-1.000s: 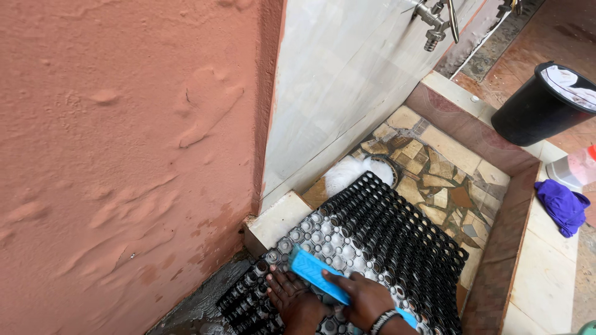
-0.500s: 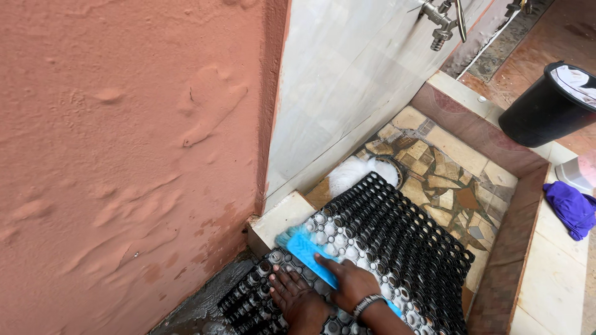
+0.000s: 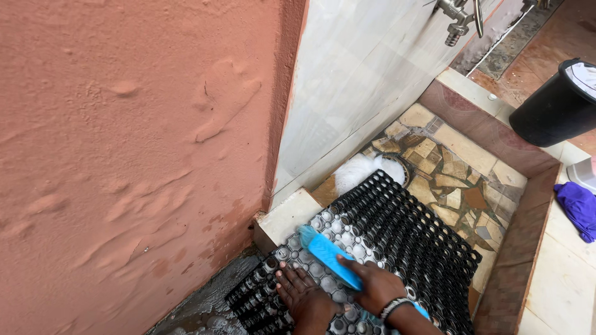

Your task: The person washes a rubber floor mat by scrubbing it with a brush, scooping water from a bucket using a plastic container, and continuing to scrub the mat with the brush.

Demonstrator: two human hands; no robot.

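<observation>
The black rubber mat with a honeycomb grid of round holes (image 3: 385, 236) lies sloped over the pale stone kerb (image 3: 288, 217) of the wash bay, its far end reaching toward the floor drain (image 3: 397, 169) at about one o'clock from your hands and its near end running out of view at the bottom edge. Its long axis goes from seven o'clock to one o'clock. On it sits the bright blue plastic scrubbing brush (image 3: 329, 255), whose long axis runs from ten o'clock down to four o'clock, so it lies crosswise to the mat. Your right hand (image 3: 375, 288) is clamped over the brush's near half, fingers wrapped across its back, with a beaded band at the wrist. The free head of the brush points away from that hand toward ten o'clock, over the soapy corner of the mat nearest the kerb. Your left hand (image 3: 304, 298) is spread flat, fingers apart, pressing on the mat just beside the brush at its eight o'clock side; it holds nothing. The right hand is the nearer one to the brush, being on it. White suds (image 3: 354, 174) lie by the drain. A metal tap (image 3: 459, 18) stands at one o'clock, a black bucket (image 3: 555, 105) at two o'clock and a purple cloth (image 3: 577, 208) at three o'clock, all well apart from your hands.
</observation>
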